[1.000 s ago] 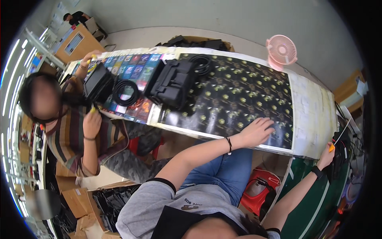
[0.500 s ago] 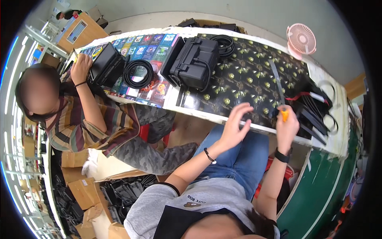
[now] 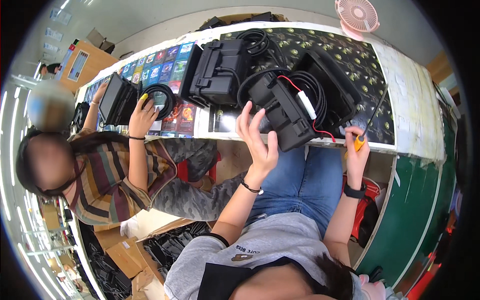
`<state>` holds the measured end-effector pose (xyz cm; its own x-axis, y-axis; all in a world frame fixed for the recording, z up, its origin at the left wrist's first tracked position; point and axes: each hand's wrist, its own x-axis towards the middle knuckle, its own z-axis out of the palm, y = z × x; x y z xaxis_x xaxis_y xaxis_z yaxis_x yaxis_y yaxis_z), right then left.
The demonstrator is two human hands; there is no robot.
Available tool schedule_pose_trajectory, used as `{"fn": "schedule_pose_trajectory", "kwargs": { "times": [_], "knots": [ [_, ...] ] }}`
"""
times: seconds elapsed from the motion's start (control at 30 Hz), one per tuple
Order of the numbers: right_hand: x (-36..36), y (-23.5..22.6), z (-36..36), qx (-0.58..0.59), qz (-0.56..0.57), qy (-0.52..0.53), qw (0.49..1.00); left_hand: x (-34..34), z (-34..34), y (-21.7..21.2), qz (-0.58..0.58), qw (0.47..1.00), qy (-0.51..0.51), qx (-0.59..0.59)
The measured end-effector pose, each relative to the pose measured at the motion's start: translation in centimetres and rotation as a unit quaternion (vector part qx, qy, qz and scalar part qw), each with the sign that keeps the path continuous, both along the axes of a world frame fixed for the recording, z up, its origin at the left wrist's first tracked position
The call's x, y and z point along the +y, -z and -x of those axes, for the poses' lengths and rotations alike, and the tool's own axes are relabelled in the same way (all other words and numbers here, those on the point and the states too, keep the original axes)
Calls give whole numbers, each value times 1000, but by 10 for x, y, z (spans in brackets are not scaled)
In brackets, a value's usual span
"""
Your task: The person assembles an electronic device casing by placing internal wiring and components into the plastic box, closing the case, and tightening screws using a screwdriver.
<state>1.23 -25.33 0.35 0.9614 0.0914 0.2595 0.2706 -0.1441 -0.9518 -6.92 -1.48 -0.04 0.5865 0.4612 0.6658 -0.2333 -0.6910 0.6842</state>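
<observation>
An open black plastic case (image 3: 286, 116) stands at the table's near edge in front of me, its hollow lid part (image 3: 327, 85) tipped back behind it. A coiled black cable (image 3: 311, 90) lies between the two parts. A red wire with a white sleeve (image 3: 306, 104) runs across the case and hangs over its near side. My left hand (image 3: 257, 142) is open with fingers spread, its fingertips by the left side of the case; whether they touch it I cannot tell. My right hand (image 3: 356, 157) is closed around the orange handle of a screwdriver (image 3: 359, 142), its long shaft pointing up and right.
A closed black case (image 3: 220, 70) with a cable coil (image 3: 256, 42) stands left of mine. A co-worker's hand (image 3: 143, 117) is at another cable coil (image 3: 162, 100) beside a black case (image 3: 119, 100). A pink fan (image 3: 357, 16) stands at the far right.
The open case with its cable and red wire has come from the table's right end to in front of me. My left hand has moved left. The co-worker's hand has come to the cable coil.
</observation>
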Motion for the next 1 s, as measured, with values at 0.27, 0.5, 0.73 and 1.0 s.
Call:
{"fn": "schedule_pose_trajectory", "kwargs": {
  "times": [0.27,0.5,0.73,1.0],
  "knots": [
    [-8,-7,-48,-28,-18,144,989,4,6,-7,-215,961,-22,-170],
    [-10,-9,8,157,-176,37,971,15,-47,-36,187,975,117,0],
    [-17,-25,15,135,-110,116,978,-60,-48,-14,64,985,162,14],
    [-45,-40,-14,144,-165,138,966,-91,-30,32,75,985,148,-55]
  ]
}}
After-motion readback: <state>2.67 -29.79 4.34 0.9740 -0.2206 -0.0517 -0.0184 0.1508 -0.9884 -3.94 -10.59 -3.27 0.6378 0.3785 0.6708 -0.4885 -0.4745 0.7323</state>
